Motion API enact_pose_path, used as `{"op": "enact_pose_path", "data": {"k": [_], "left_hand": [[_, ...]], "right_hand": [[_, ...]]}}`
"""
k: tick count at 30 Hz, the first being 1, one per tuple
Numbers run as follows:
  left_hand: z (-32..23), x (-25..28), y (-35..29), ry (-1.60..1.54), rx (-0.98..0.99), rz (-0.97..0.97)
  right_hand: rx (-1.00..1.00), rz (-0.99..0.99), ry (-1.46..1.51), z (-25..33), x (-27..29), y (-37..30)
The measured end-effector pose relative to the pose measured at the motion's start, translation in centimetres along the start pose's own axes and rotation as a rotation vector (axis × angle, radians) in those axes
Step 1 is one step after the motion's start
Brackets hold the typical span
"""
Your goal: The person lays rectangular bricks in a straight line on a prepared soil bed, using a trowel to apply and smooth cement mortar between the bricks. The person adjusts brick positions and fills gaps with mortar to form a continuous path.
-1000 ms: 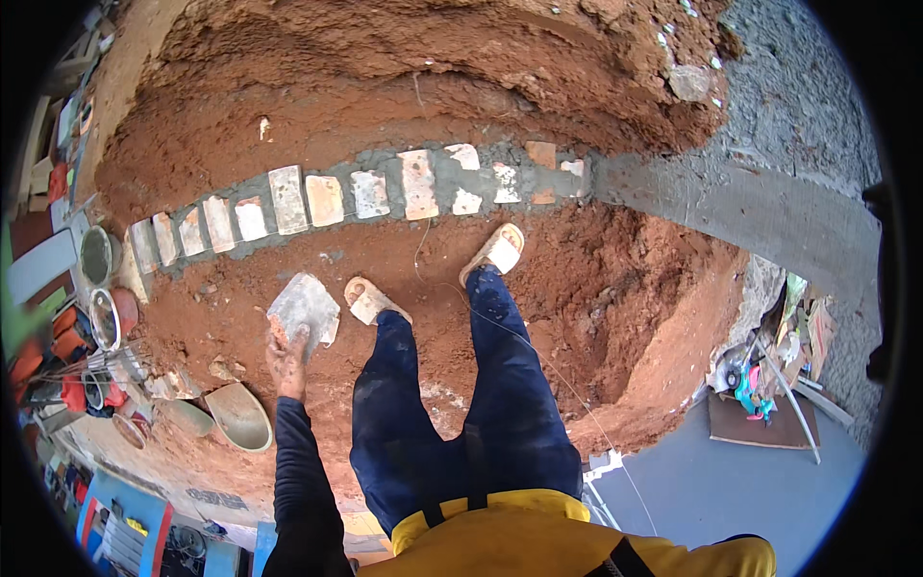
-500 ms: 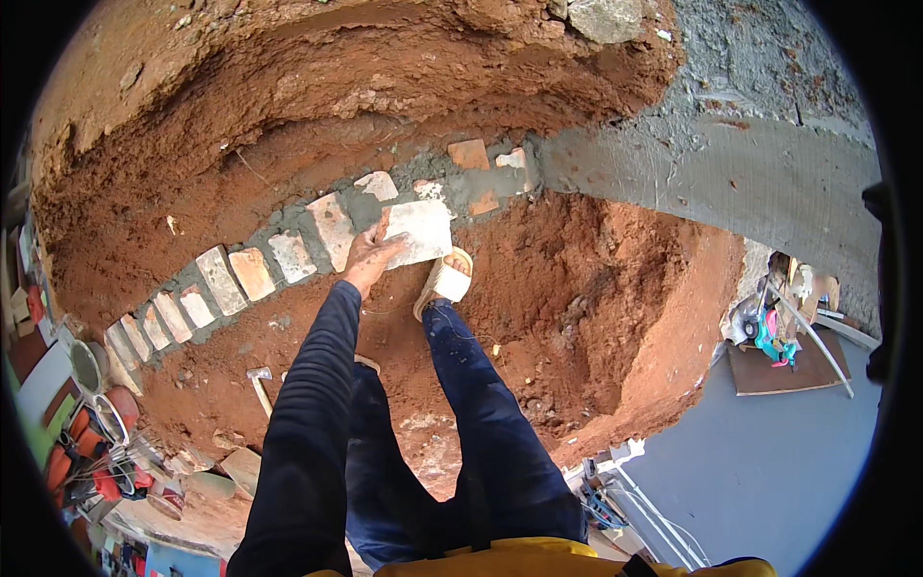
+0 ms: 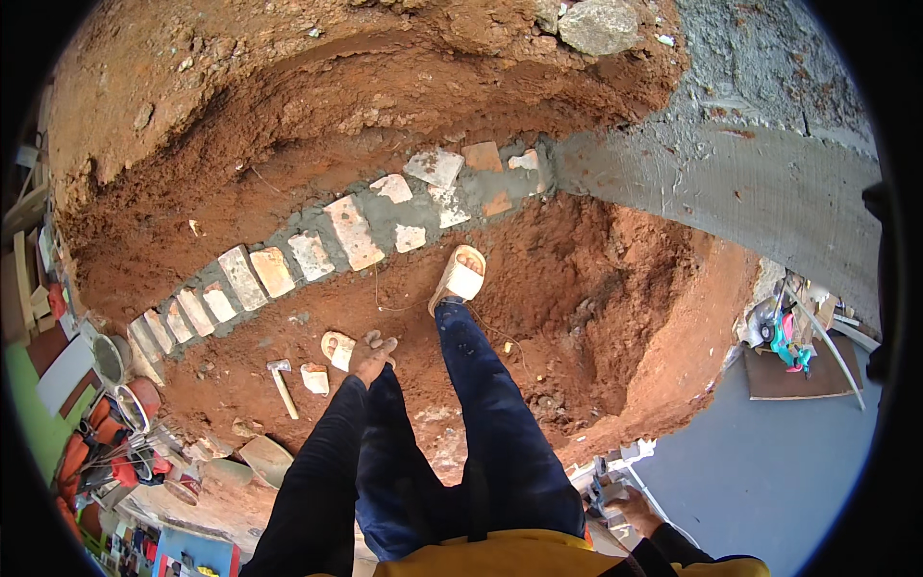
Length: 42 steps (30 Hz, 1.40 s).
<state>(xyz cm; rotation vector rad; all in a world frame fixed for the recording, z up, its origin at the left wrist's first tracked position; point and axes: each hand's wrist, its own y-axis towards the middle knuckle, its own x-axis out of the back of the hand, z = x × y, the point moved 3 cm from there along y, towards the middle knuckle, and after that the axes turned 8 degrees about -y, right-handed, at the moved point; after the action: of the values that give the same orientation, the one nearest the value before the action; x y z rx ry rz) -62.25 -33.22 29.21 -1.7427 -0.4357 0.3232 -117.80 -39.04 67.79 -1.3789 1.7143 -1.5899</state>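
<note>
My left hand (image 3: 373, 358) is low beside my left sandal, fingers spread, holding nothing. At the lower right edge, my right hand (image 3: 635, 510) shows only in part, next to a small grey thing I cannot make out; whether it grips anything is unclear. Ahead of me a curved band of wet grey mortar (image 3: 317, 221) has brick pieces set in it. A pale brick piece (image 3: 435, 167) lies on its far side, touching another whitish piece (image 3: 448, 208). A long brick (image 3: 353, 233) lies across the band. A hammer (image 3: 283, 388) rests on the soil near a loose brick piece (image 3: 314, 378).
A red soil bank (image 3: 317, 87) rises beyond the band. A smooth concrete beam (image 3: 711, 183) joins it at the right. Buckets (image 3: 111, 358) and tools crowd the left. A brown board (image 3: 803, 370) with odds and ends lies on the grey floor (image 3: 740, 462).
My left hand has let go of the pale brick piece and drawn back toward me. A pale piece now shows on the band's far side. My right hand has come into view.
</note>
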Motion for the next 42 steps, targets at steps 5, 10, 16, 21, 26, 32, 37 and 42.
{"op": "enact_pose_path", "data": {"k": [5, 10, 16, 21, 26, 32, 37, 42], "left_hand": [[-1.7, -4.6, -16.0, -0.382, -0.258, 0.655], [-2.0, -6.0, -17.5, -0.942, -0.138, 0.314], [2.5, 0.6, -4.8, -1.224, -0.187, 0.136], [7.7, -2.3, 0.3, -1.262, -0.145, 0.303], [8.0, -3.4, 1.9, -1.208, -0.065, 0.393], [7.5, -2.8, 2.1, -1.160, -0.057, 0.427], [7.7, -2.6, 2.5, -1.059, -0.031, 0.452], [7.2, -2.1, 2.4, -1.059, 0.005, 0.445]], "right_hand": [[0.560, -0.080, -0.176, 23.4, -4.6, -0.6], [1.366, 0.082, -0.704, 42.3, -14.7, 1.3], [0.471, 0.091, 0.332, 61.8, -10.8, 31.8], [0.442, -0.140, 0.355, 72.1, -7.6, 50.8], [0.522, -0.092, 0.362, 71.8, -5.4, 52.2], [1.118, -0.258, -0.076, 73.9, -3.7, 48.7], [1.031, -0.260, -0.207, 74.5, -3.4, 49.5], [0.886, -0.231, 0.005, 74.1, -3.6, 50.9]]}}
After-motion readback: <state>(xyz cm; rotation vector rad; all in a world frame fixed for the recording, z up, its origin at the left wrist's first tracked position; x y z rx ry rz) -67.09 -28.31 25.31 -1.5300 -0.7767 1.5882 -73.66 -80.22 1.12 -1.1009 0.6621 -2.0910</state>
